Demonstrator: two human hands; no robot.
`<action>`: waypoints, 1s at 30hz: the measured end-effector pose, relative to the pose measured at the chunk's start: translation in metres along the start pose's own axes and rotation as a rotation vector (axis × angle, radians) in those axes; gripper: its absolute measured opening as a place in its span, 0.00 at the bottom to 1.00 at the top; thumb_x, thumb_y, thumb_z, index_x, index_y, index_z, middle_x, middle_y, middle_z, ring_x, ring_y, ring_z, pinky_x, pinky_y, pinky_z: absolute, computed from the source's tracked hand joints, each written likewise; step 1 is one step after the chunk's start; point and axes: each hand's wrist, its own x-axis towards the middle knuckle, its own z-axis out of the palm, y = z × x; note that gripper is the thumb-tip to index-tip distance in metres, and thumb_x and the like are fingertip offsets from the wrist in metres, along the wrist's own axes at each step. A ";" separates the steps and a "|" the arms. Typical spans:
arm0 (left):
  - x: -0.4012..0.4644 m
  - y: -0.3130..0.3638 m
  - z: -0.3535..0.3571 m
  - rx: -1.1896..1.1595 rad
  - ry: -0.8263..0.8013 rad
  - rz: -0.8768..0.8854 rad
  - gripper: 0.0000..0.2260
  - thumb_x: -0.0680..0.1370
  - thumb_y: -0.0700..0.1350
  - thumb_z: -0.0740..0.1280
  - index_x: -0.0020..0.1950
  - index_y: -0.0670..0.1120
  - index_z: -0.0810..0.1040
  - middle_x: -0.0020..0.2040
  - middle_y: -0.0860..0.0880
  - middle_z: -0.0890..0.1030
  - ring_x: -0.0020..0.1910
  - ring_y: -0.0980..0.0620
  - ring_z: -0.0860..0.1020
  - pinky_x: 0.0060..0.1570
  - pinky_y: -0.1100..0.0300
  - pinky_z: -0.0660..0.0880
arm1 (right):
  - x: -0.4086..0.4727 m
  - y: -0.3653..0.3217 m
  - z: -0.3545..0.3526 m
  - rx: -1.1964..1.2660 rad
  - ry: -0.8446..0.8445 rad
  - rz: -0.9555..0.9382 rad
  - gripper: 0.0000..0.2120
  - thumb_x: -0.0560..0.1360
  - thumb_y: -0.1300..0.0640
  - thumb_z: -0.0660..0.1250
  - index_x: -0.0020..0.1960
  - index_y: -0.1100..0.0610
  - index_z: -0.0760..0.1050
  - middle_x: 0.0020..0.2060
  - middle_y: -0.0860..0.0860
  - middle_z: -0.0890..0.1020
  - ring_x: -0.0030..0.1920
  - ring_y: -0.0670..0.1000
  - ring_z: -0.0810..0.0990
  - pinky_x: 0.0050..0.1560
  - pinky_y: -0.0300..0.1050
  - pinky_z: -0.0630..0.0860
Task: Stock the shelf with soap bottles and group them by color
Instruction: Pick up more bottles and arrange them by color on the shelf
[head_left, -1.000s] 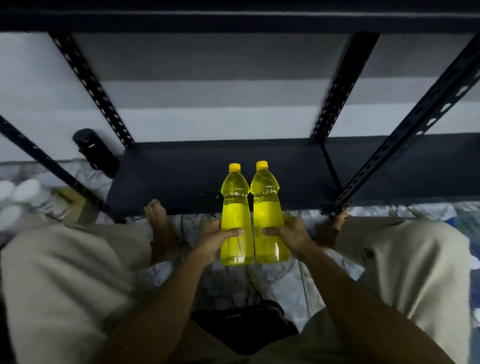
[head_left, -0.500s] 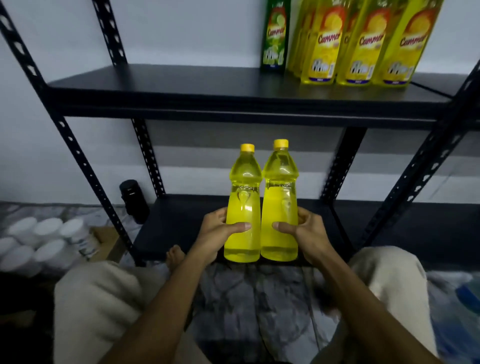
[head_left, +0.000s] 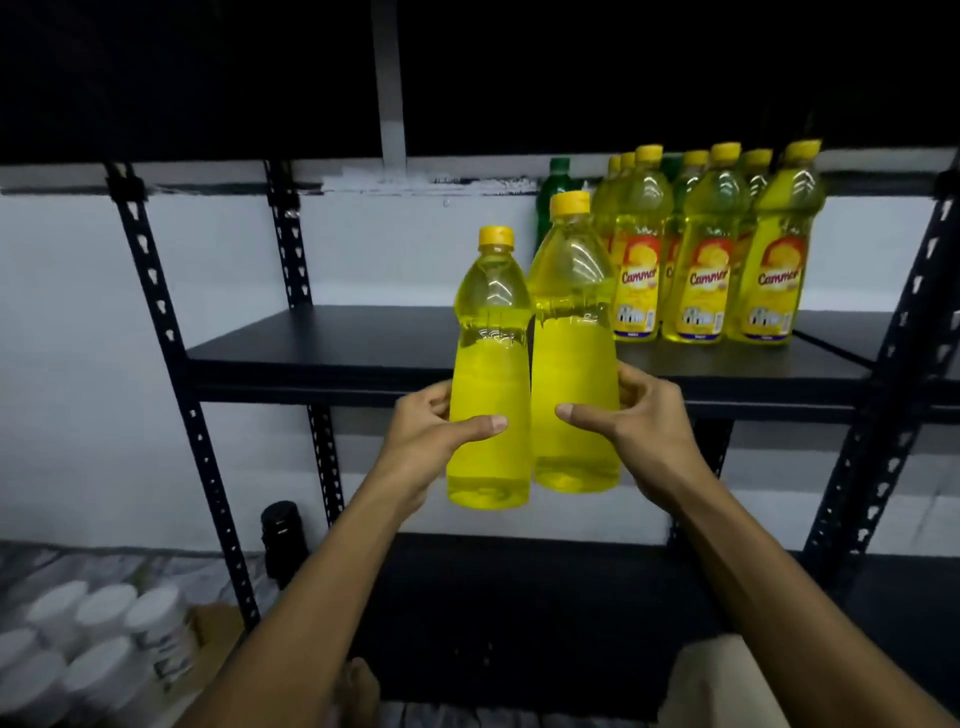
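Soap bottles, two clear plastic ones of yellow liquid with yellow caps, stand upright side by side in our hands: our left hand (head_left: 431, 426) grips the left unlabeled bottle (head_left: 491, 384), our right hand (head_left: 636, 415) grips the right unlabeled bottle (head_left: 574, 364), thumbs across their smooth fronts. Both hang in front of the matte black metal shelf (head_left: 332, 343). Further right on it stand labelled yellow bottles (head_left: 706, 260) with a green bottle (head_left: 553, 197) behind.

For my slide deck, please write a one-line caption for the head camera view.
Left hand and right hand lift two yellow bottles toward labelled yellow bottles on the shelf.
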 end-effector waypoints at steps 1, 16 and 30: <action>0.009 0.011 -0.002 0.003 0.007 0.027 0.19 0.68 0.35 0.77 0.58 0.42 0.80 0.50 0.47 0.86 0.49 0.50 0.84 0.44 0.59 0.81 | 0.011 -0.007 0.001 0.002 0.000 -0.023 0.26 0.65 0.62 0.78 0.63 0.59 0.77 0.51 0.51 0.85 0.51 0.51 0.84 0.50 0.50 0.81; 0.140 0.054 -0.024 0.082 0.129 0.218 0.16 0.66 0.35 0.78 0.50 0.49 0.82 0.45 0.53 0.86 0.45 0.53 0.85 0.43 0.60 0.81 | 0.146 -0.025 0.022 -0.046 0.027 -0.152 0.24 0.66 0.64 0.78 0.61 0.60 0.77 0.51 0.51 0.85 0.49 0.48 0.85 0.47 0.40 0.81; 0.182 0.000 -0.025 0.158 0.241 0.256 0.22 0.66 0.45 0.80 0.58 0.51 0.80 0.50 0.52 0.85 0.48 0.53 0.84 0.49 0.52 0.81 | 0.182 0.032 0.019 -0.138 -0.016 -0.086 0.30 0.68 0.59 0.76 0.64 0.46 0.66 0.48 0.33 0.77 0.48 0.27 0.77 0.48 0.24 0.73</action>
